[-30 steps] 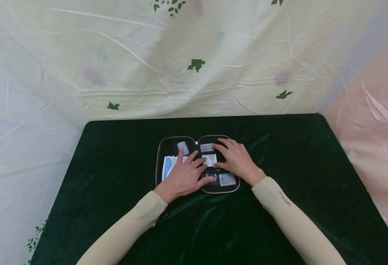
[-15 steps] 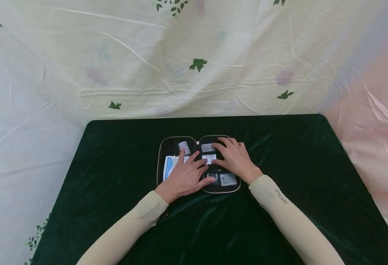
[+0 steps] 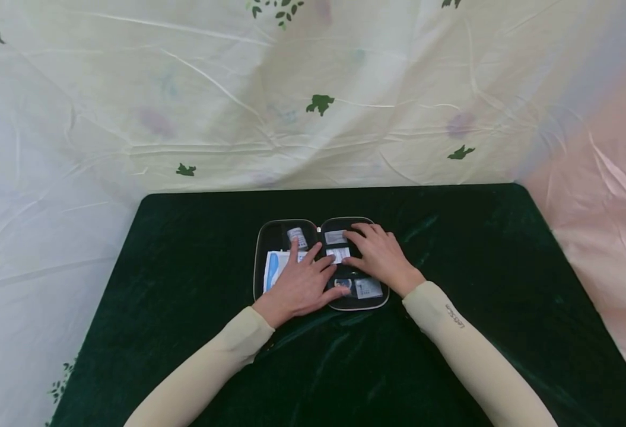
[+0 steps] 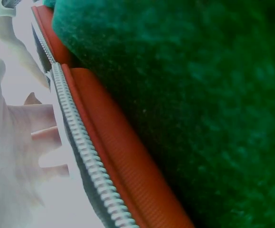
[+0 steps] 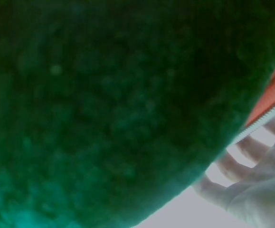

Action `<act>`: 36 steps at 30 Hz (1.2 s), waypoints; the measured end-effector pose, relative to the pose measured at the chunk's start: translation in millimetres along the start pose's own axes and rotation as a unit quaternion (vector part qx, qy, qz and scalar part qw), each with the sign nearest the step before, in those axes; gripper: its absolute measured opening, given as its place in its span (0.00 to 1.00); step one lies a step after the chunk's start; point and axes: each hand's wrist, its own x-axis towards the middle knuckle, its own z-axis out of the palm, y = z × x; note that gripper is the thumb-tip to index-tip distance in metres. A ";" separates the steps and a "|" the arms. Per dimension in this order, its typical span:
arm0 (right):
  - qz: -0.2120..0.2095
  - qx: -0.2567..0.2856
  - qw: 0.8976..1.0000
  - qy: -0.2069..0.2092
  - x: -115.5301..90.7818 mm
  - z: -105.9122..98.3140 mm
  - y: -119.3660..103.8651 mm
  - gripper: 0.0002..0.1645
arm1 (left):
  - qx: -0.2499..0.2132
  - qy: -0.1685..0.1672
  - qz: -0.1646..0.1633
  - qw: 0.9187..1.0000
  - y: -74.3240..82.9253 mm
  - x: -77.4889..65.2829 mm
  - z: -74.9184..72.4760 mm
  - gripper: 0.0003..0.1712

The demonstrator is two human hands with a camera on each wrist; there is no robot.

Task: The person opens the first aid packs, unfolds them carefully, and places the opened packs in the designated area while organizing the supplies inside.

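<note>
A zip case (image 3: 271, 237) lies unfolded on the dark green table, black inside; its orange-red shell and pale zipper (image 4: 87, 152) show in the left wrist view. My left hand (image 3: 298, 289) spreads its straight fingers across the fold, over part of a white-and-blue packet (image 3: 273, 265). Over the right half, my right hand (image 3: 382, 255) rests with spread, slightly bent fingers, its thumb beside a small white packet (image 3: 338, 255). Above that sits a grey-white packet (image 3: 336, 237). A small white printed cylinder (image 3: 297, 237) lies at the left half's top. Contact under the palms is hidden.
In the right half's lower pocket are a flat printed packet (image 3: 368, 288) and a small round-marked item (image 3: 343, 284). Green velvety cloth covers the table (image 3: 195, 249). A pale curtain (image 3: 238, 118) with leaf prints hangs behind it.
The right hand and thumb have shifted slightly up and left against the small white packet. The left hand keeps nearly the same place, and the case stays unfolded.
</note>
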 end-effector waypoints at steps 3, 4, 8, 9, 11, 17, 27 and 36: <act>0.001 0.004 1.000 0.000 -1.4 -0.7 1.7 0.39 | -0.002 -0.003 0.004 1.000 0.4 0.4 -0.8 0.49; 0.003 0.006 1.000 -0.001 -1.9 -0.9 2.4 0.38 | -0.004 -0.005 0.006 1.000 0.4 0.6 -1.1 0.49; 0.007 0.014 1.000 0.000 -3.0 -0.7 5.2 0.37 | -0.007 -0.009 0.009 1.000 -0.6 1.2 -1.5 0.47; 0.006 0.016 1.000 0.001 -2.9 -0.6 5.6 0.37 | -0.005 -0.008 0.008 1.000 -0.9 1.2 -1.6 0.47; 0.004 0.016 1.000 0.003 -2.1 -0.1 5.9 0.37 | 0.003 -0.006 0.005 1.000 -1.6 1.3 -1.6 0.48; 0.007 0.004 1.000 0.014 1.3 1.7 5.1 0.36 | 0.031 0.004 -0.004 1.000 -2.5 2.2 -1.4 0.50; 0.015 -0.018 0.999 0.030 4.4 3.0 1.1 0.35 | 0.050 0.002 -0.015 0.999 -0.9 5.7 -2.4 0.52; 0.028 -0.024 0.999 0.029 5.8 1.7 -1.7 0.35 | 0.030 -0.002 0.007 1.000 0.0 2.3 -4.0 0.49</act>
